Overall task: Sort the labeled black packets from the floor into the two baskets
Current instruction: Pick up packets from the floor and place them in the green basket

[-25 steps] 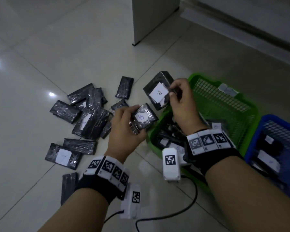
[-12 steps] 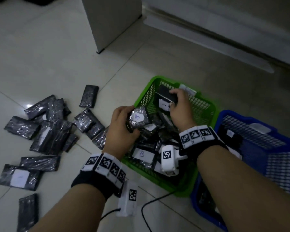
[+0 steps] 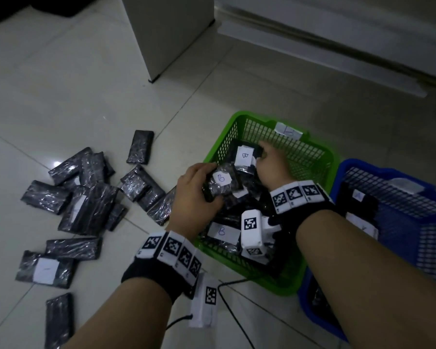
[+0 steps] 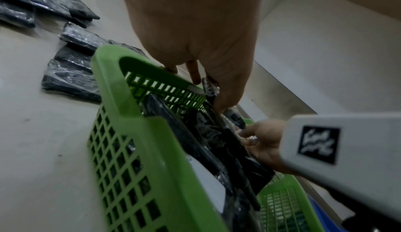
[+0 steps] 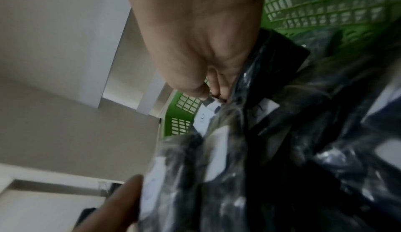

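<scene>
Two baskets sit side by side on the tiled floor [image 3: 61, 79]: a green basket [image 3: 310, 157] and, touching it on the right, a blue basket [image 3: 363, 170]. Each carries a paper tag on its far rim; the green one's tag [image 3: 287, 131] reads B, the blue one's is too blurred to read. Both hold black packets, the green one piled high with several white B labels facing up.

Left of the green basket, a loose pile of packets [image 3: 91, 197] lies scattered on the floor, some overlapping, one with a white label [image 3: 45, 270] turned up near the left edge. A white cabinet corner [image 3: 166, 34] stands at the far side.

Both hands are over the green basket. The left hand [image 3: 194, 195] curls its fingers and thumb round a packet marked B [image 3: 222, 182], held above the pile at the basket's left rim. The right hand [image 3: 272, 165], farther in, pinches the edge of another B packet [image 3: 244, 156] lying tilted on the heap near the far wall; the right wrist view shows thumb and fingers closed on its wrapping. Marker bands wrap both wrists.
</scene>
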A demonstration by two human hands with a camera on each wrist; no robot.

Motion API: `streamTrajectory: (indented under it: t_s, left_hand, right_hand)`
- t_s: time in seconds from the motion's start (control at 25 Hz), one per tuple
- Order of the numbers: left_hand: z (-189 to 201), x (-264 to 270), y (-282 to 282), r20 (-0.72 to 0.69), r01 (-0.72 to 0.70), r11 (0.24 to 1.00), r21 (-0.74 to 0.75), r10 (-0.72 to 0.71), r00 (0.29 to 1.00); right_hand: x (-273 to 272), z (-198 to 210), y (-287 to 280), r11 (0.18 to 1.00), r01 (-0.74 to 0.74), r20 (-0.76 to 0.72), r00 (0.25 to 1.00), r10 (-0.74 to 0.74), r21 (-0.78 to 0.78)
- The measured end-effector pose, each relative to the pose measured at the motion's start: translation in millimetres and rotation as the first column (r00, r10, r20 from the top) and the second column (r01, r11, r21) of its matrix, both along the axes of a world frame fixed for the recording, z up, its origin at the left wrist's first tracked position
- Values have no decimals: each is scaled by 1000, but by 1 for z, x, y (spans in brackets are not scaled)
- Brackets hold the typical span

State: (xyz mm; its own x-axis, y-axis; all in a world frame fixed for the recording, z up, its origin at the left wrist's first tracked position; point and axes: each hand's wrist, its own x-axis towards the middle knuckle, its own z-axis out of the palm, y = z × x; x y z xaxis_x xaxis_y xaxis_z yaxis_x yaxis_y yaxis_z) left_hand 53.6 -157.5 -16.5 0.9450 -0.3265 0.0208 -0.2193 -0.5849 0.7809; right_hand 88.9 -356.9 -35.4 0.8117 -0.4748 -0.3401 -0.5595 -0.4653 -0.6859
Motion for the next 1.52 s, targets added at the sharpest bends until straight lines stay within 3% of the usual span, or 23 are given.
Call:
streamTrajectory:
  t_s: [0.12, 0.28, 0.36, 0.48, 0.68, 0.8, 0.96, 1.12, 1.28, 1.36, 1.52]
  left_hand:
    - [-3, -4, -8, 38, 80, 978, 193, -89, 995]
    - [-9, -5, -22, 65, -18, 931, 364, -6, 998]
    - [-8, -6, -25, 93, -54, 931, 362, 22, 995]
    - [-5, -7, -15, -8, 20, 951, 307, -18, 1000]
    - [5, -21, 42, 13, -24, 992, 124, 22, 1000]
    - [4, -46, 92, 18, -145, 985, 95, 144, 989]
    - [8, -90, 166, -115, -267, 946, 182, 290, 950]
    - [3, -130, 235, -164, -374, 876, 304, 435, 885]
    - [-16, -160, 287, -214, -441, 757, 482, 590, 778]
    - [-31, -167, 302, -240, -443, 739, 508, 615, 751]
    - [-54, -169, 313, -226, -485, 720, 497, 647, 729]
  right_hand:
    - [-28, 12, 3, 997, -21, 22, 1000, 20, 80]
    - [-73, 23, 15, 976, -149, 16, 988, 154, -159]
    - [-87, 15, 23, 962, -178, 19, 982, 186, -205]
    - [-96, 5, 32, 971, -157, 41, 985, 167, -182]
    - [-103, 25, 60, 948, -201, -71, 979, 189, -248]
    - [-118, 45, 96, 953, -201, 26, 977, 212, -224]
    - [-151, 56, 161, 942, -269, 203, 929, 308, -201]
    - [-181, 43, 228, 884, -446, 288, 836, 467, -139]
    - [-206, 9, 280, 745, -667, 188, 732, 655, 0]
    - [-214, -8, 300, 613, -790, 135, 607, 783, -3]
    - [-223, -34, 327, 294, -942, 73, 286, 955, -159]
